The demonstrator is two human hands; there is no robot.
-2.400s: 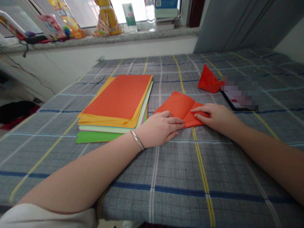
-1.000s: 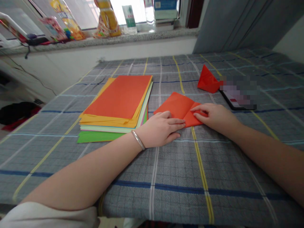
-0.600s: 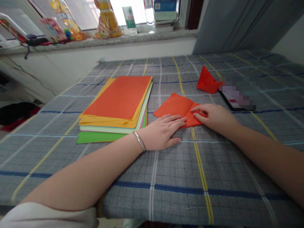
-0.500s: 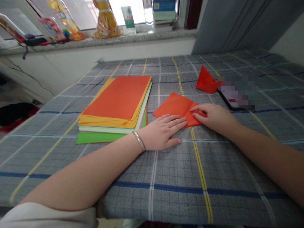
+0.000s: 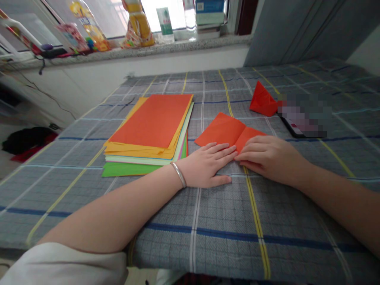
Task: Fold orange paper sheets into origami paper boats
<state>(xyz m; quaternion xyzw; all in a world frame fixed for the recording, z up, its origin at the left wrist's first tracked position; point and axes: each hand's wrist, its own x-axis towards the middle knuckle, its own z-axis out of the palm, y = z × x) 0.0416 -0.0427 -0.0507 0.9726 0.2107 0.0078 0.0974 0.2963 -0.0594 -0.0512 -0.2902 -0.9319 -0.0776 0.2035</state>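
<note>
A folded orange-red sheet of paper [image 5: 224,128] lies on the checked cloth, with a crease running across its middle. My left hand [image 5: 208,164] rests flat over the paper's near left edge, fingers stretched out and thumb apart. A silver bangle [image 5: 178,174] circles that wrist. Over the right part of the sheet, my right hand [image 5: 267,158] has its fingers pressed together, their tips at the near edge beside my left fingertips. It covers the paper's right corner. Farther back stands a folded red paper shape [image 5: 263,101] with a pointed top.
A stack of coloured paper [image 5: 151,122], orange on top, sits left of my hands. A phone [image 5: 297,124], partly blurred out, lies at the right beside the red shape. Bottles and packets, among them a yellow container [image 5: 139,27], line the windowsill [image 5: 184,44] behind the table.
My right hand has moved from the sheet's right part toward its near edge, its fingers now closer together. My left hand stays flat on the paper. The view has shifted slightly.
</note>
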